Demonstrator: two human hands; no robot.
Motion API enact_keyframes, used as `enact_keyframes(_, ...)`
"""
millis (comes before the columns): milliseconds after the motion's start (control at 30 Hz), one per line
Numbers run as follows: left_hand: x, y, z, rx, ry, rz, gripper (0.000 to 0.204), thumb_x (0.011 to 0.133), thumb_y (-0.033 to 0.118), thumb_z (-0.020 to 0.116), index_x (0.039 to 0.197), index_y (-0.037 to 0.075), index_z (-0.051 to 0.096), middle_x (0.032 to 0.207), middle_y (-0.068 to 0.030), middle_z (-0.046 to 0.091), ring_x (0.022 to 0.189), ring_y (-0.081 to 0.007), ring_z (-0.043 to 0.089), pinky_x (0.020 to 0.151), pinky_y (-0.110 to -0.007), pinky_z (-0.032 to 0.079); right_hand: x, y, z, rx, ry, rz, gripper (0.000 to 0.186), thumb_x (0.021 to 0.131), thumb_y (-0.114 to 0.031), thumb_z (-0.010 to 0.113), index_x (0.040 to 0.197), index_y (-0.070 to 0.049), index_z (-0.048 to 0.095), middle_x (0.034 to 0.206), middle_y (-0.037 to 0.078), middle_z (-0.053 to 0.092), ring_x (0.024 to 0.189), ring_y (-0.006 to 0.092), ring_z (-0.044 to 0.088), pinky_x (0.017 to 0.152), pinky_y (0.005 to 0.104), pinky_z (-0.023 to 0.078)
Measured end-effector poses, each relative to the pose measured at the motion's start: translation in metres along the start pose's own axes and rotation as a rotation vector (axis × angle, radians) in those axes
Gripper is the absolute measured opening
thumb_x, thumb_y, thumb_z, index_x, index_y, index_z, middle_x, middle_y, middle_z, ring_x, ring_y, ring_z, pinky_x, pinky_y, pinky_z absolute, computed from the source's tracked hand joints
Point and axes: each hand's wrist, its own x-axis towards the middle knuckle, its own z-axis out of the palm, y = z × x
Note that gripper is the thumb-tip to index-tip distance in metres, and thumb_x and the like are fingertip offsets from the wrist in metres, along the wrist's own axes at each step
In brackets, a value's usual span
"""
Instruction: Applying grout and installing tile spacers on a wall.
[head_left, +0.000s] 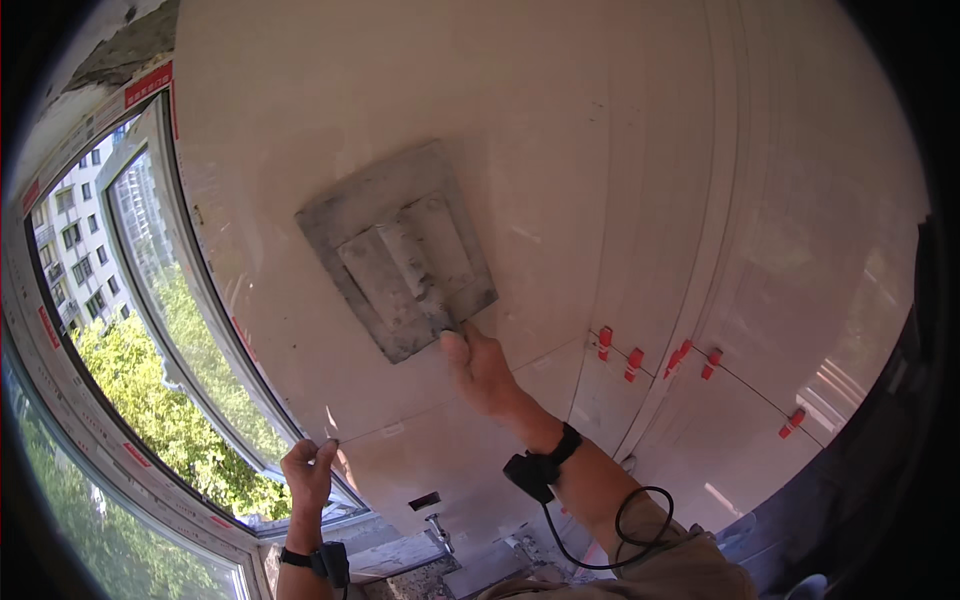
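Note:
My right hand (478,368) is closed on the lower end of the handle of a grey, dusty, square-based float (370,290), which lies tilted against a large beige tiled wall (530,130). My left hand (308,465) is lower and further left, at a tile joint beside the window frame, its fingers curled and pressed together; what they hold, if anything, is too small to make out. Both wrists carry black strapped devices, with a cable looped along my right forearm.
An open window (180,310) on the left looks onto trees and buildings. Several red levelling clips (633,364) sit along the tile joints on the right. A metal fitting (438,530) and a small rectangular cutout (425,501) are low on the wall, above a cluttered surface.

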Motion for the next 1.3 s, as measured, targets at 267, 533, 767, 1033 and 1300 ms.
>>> enact_keyframes(267, 0.006, 0.027, -0.006, 0.357, 0.016, 0.008, 0.014, 0.08, 0.004, 0.068, 0.076, -0.004, 0.057, 0.062, -0.0106, 0.061, 0.056, -0.0134, 0.055, 0.053, -0.028, 0.045, -0.019, -0.017, -0.021, 0.134, -0.027, 0.048, 0.043, 0.099, -0.038, 0.046, 0.093, 0.004, 0.049, 0.068, 0.027, 0.053, 0.064, 0.0471, 0.055, 0.056, 0.045, 0.043)
enact_keyframes(533, 0.001, 0.012, -0.004, 0.419, -0.023, 0.237, 0.023, 0.088, 0.014, 0.062, 0.076, -0.003, 0.052, 0.056, -0.0088, 0.056, 0.05, -0.0132, 0.051, 0.05, -0.028, 0.042, 0.045, -0.033, -0.04, 0.09, 0.187, -0.068, 0.045, 0.099, -0.038, 0.046, 0.09, 0.006, 0.047, 0.064, 0.028, 0.051, 0.06, 0.0466, 0.051, 0.054, 0.0464, 0.04)
enact_keyframes(767, 0.001, 0.004, -0.014, 0.337, -0.035, 0.09, 0.015, 0.085, 0.005, 0.059, 0.074, -0.003, 0.052, 0.056, -0.0057, 0.056, 0.05, -0.0119, 0.052, 0.048, -0.027, 0.042, 0.026, 0.0, -0.039, 0.111, 0.152, 0.027, 0.05, 0.1, -0.041, 0.044, 0.083, 0.006, 0.045, 0.06, 0.027, 0.049, 0.055, 0.0445, 0.049, 0.052, 0.0459, 0.04)
enact_keyframes(1033, -0.006, 0.039, -0.004, 0.508, -0.124, 0.138, 0.024, 0.091, 0.021, 0.062, 0.089, -0.003, 0.065, 0.069, -0.0165, 0.064, 0.059, -0.0253, 0.06, 0.055, -0.037, 0.048, -0.016, 0.052, -0.034, 0.134, 0.353, 0.119, 0.051, 0.1, -0.043, 0.042, 0.087, 0.006, 0.047, 0.06, 0.026, 0.049, 0.054, 0.042, 0.05, 0.053, 0.0436, 0.041)
enact_keyframes(1300, 0.006, -0.014, -0.028, 0.079, 0.021, 0.028, 0.008, 0.082, 0.002, 0.059, 0.083, -0.004, 0.054, 0.065, -0.0068, 0.058, 0.054, -0.0107, 0.052, 0.049, -0.026, 0.043, -0.011, 0.019, -0.046, 0.24, 0.157, 0.208, 0.056, 0.099, -0.048, 0.04, 0.09, 0.006, 0.05, 0.067, 0.027, 0.053, 0.061, 0.0373, 0.053, 0.061, 0.0443, 0.043)
